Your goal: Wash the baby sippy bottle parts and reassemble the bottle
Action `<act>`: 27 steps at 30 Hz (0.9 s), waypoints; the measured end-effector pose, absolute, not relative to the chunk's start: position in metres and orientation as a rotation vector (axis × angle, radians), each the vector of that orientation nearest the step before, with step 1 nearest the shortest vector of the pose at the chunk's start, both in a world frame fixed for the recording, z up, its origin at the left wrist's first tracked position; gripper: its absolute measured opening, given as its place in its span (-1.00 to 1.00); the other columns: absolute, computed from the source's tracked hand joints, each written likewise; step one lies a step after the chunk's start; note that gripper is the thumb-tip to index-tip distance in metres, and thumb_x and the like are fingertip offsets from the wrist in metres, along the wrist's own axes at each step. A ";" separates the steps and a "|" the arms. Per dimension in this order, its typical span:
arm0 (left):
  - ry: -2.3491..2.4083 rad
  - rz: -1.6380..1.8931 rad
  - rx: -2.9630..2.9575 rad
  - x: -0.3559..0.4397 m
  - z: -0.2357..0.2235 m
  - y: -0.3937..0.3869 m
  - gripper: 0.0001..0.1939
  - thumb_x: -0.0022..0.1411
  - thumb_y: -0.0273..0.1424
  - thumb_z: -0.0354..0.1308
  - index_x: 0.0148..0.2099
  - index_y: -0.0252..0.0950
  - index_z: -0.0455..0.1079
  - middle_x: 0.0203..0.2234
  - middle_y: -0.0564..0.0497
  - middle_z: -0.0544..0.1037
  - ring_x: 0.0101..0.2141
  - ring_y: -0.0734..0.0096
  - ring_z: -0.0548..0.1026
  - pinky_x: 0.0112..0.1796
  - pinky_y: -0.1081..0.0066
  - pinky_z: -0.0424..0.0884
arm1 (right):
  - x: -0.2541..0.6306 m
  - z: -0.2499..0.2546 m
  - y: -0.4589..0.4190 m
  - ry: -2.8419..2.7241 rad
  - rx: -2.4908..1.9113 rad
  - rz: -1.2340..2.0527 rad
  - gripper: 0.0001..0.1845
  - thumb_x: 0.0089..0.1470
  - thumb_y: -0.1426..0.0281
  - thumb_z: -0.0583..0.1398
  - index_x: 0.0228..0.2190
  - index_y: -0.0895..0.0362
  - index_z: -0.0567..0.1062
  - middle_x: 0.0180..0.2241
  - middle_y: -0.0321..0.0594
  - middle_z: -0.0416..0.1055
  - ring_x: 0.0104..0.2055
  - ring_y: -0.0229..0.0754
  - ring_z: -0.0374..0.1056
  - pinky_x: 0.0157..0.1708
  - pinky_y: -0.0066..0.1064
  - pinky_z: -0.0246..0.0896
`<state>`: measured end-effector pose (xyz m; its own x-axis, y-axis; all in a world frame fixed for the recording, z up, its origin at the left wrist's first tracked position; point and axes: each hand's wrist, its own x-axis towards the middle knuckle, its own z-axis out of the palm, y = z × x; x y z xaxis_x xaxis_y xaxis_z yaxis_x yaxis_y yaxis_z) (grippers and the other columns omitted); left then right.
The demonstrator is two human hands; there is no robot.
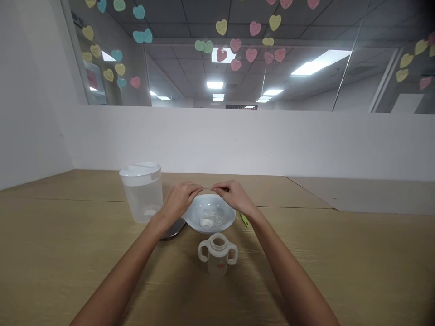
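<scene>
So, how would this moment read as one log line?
left hand: pinching thin item (unclear what) | right hand: pinching it too | bowl: small items inside | two-handled cup: upright, nearer camera

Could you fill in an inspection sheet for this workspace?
Surface: brown table with seams.
Nearest things: pale bowl with clear and white pieces inside; upright two-handled cup in front, top open.
Other items: lidded translucent container; grey object partly hidden by left forearm; green object beside right forearm.
Hands: left hand and right hand near the bowl's far rim, both pinched; the thin line between them is too faint to identify.
Cables: nothing seen.
Surroundings: white wall; window with heart-shaped notes.
</scene>
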<state>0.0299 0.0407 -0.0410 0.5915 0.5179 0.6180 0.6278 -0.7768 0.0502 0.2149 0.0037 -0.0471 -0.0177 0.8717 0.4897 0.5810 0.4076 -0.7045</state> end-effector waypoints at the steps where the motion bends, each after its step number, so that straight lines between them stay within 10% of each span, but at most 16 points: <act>1: -0.983 -0.953 -2.631 0.030 -0.042 0.041 -0.71 0.29 -0.35 -0.06 -0.22 -0.29 0.49 -0.36 -0.03 0.57 -0.34 0.35 0.48 -0.36 0.45 0.29 | 0.211 -0.049 0.005 -1.679 -1.294 0.360 -0.76 -0.01 0.45 0.11 -0.38 0.17 0.59 -0.28 -0.16 0.54 -0.23 -0.16 0.42 -0.19 -0.38 0.26; 19: -1.002 -0.966 -2.764 0.022 -0.041 0.048 -0.66 0.26 -0.21 -0.04 -0.07 -0.25 0.44 -0.16 -0.02 0.54 -0.13 0.25 0.45 -0.11 0.32 0.29 | 0.215 -0.056 0.012 -1.609 -1.335 0.480 -0.76 -0.06 0.40 0.13 -0.42 0.24 0.57 -0.48 -0.17 0.52 -0.42 -0.23 0.38 -0.38 -0.46 0.21; 27: -0.941 -0.969 -2.788 0.007 -0.042 0.065 -0.67 0.20 -0.22 0.05 -0.06 -0.25 0.44 -0.13 -0.03 0.53 -0.09 0.23 0.41 -0.06 0.25 0.27 | 0.250 -0.058 0.016 -1.643 -1.321 0.724 -0.78 -0.15 0.46 0.14 -0.43 0.21 0.56 -0.29 -0.14 0.51 -0.22 -0.19 0.36 -0.23 -0.43 0.18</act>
